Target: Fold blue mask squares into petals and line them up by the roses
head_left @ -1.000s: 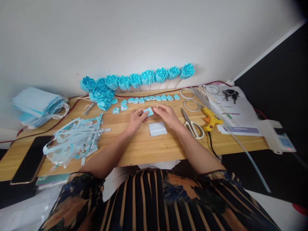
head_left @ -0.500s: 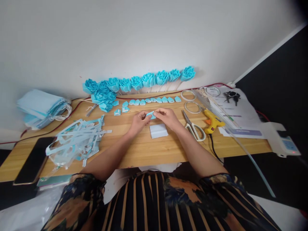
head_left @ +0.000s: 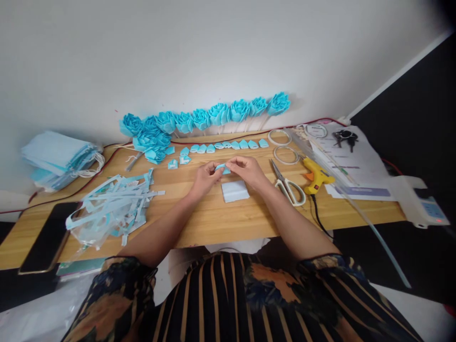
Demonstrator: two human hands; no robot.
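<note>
Between my two hands is a small light-blue piece of folded fabric (head_left: 223,169), held just above the table. My left hand (head_left: 207,179) pinches its left end with the thumb on top. At its right end my right hand (head_left: 245,170) grips the edge between thumb and fingers. Below them a stack of pale square pieces (head_left: 235,191) lies flat on the wood. Beyond my hands runs a row of small folded blue petals (head_left: 227,145), with two more folded pieces (head_left: 184,160) nearer my left hand.
Blue fabric flowers (head_left: 201,118) lean along the wall. On the left are cut strips (head_left: 114,204), a phone (head_left: 48,237) and stacked masks (head_left: 59,154). To the right lie scissors (head_left: 285,183), a yellow glue gun (head_left: 316,175), tape rolls (head_left: 286,155), keys (head_left: 345,137) and paper (head_left: 359,166).
Both hands stay in nearly the same place. The blue piece between them now sits flatter, and its top edge appears folded down a little more. The camera view has shifted slightly.
</note>
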